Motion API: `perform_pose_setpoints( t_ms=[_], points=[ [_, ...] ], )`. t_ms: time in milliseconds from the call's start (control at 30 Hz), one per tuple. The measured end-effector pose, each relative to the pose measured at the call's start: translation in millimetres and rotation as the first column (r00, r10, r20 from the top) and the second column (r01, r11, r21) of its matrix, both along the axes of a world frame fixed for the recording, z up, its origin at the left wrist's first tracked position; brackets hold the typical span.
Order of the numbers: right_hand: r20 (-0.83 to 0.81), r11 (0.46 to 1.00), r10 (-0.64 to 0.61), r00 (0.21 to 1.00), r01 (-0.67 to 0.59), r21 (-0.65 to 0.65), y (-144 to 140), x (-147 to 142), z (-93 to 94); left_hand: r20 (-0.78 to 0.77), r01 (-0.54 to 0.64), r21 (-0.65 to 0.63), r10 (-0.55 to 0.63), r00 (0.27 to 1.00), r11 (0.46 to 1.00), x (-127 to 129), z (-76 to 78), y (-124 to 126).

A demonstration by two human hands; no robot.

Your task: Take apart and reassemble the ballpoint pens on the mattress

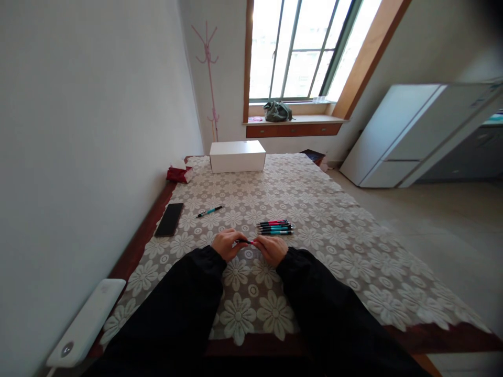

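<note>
Presently: one pink-and-black pen held low over the lace-covered counter, left hand and right hand each closed on an end; best kept level, pulled straight apart, near the pen row.

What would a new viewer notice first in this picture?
First, the two hands, left hand and right hand, meet at the table's middle, both holding one pink pen. Just beyond them lies a row of pens on the flowered lace tablecloth. A white box stands at the far end.

Probably a home: lace tablecloth, coat stand, fridge.
</note>
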State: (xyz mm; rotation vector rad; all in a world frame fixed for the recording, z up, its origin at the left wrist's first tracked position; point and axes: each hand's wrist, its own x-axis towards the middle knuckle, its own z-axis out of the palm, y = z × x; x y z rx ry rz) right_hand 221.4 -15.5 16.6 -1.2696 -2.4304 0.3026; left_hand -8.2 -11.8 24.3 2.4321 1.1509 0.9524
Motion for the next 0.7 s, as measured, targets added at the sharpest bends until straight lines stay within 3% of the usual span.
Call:
perform_pose_setpoints(
  t_ms=[400, 533, 700],
  points=[
    [0.002, 1.0, 0.011, 1.0, -0.011, 0.026, -0.7, -0.2, 0.1, -0.009, -0.012, 0.004, 0.012, 1.0, 1.0, -0.1, 0.7, -0.4],
    [0.091, 1.0, 0.01, 0.996, -0.012, 0.017, -1.0, -0.3, 0.2, -0.028, 0.019, 0.013, -0.019, 0.999, 1.0, 0.8, 2.4, -1.6],
    [-0.028, 0.999, 0.009, 1.0, -0.008, 0.037, -1.2, -0.1, -0.6, 0.008, -0.014, 0.002, 0.014, 1.0, 1.0, 1.0, 2.9, -2.0]
  ],
)
